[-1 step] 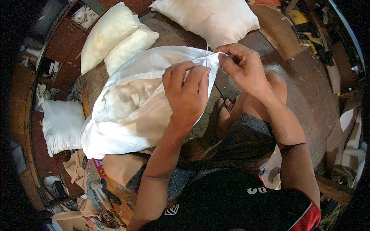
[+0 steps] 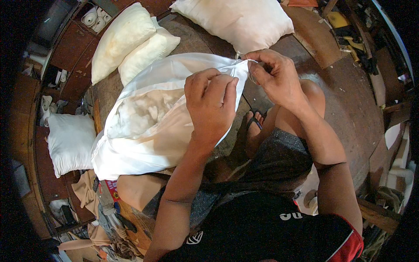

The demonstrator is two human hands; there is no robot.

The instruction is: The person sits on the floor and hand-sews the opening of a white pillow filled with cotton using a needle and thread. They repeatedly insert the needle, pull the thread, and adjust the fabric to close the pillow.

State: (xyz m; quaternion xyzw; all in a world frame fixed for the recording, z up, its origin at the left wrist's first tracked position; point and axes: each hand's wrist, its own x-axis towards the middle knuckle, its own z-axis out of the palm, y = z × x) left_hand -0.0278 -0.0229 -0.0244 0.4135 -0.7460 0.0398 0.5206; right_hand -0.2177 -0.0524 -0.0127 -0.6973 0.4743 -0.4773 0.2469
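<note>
A white pillow cover [image 2: 131, 158], glossy and partly see-through, lies across my lap and the floor with fluffy white stuffing [image 2: 142, 109] inside. At its upper right corner, my right hand [image 2: 275, 74] pinches the gathered fabric between thumb and fingers. A thin pale thread loops beside those fingertips. Just left of that corner, my left hand [image 2: 209, 102] hangs over the cover with its fingers curled in to the thumb. What the left fingertips hold, if anything, is too small to make out.
Two cream pillows [image 2: 124, 37] lean together beyond the cover, and a large white pillow [image 2: 244, 22] lies at the far side. A smaller white pillow [image 2: 72, 142] rests at left. Cloth scraps [image 2: 98, 233] pile up at lower left; a brown board [image 2: 316, 39] lies at far right.
My left hand's fingers have shifted slightly, the thumb and forefinger turning a little. The thread by the corner sits lower. My right hand keeps its pinch on the corner.
</note>
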